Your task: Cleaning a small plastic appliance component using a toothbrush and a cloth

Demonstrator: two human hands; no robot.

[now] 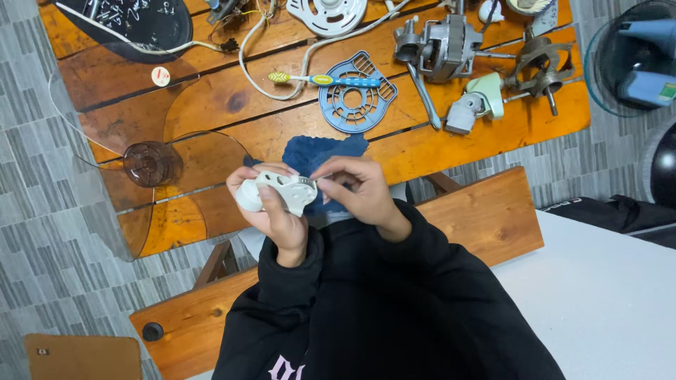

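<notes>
White moulded plastic housing (278, 191) sits gripped in the left hand (271, 211), steadied while right hand (359, 191) fingertips pinch its edge.

Bare wood is left open between the clear fan blade (141, 165) and blue grille (355, 95); farther reach is blocked by the motor (443, 46).

I see the left hand (271, 211) gripping a white plastic housing (278, 191), the right hand (359, 190) pinching a small part at its 3 o'clock edge. Blue cloth (320, 153) sits just behind at 12. Blue grille plate (355, 95), toothbrush (327, 80) and motor (440, 48) lie on the wooden table (232, 98) toward 1 o'clock.
</notes>
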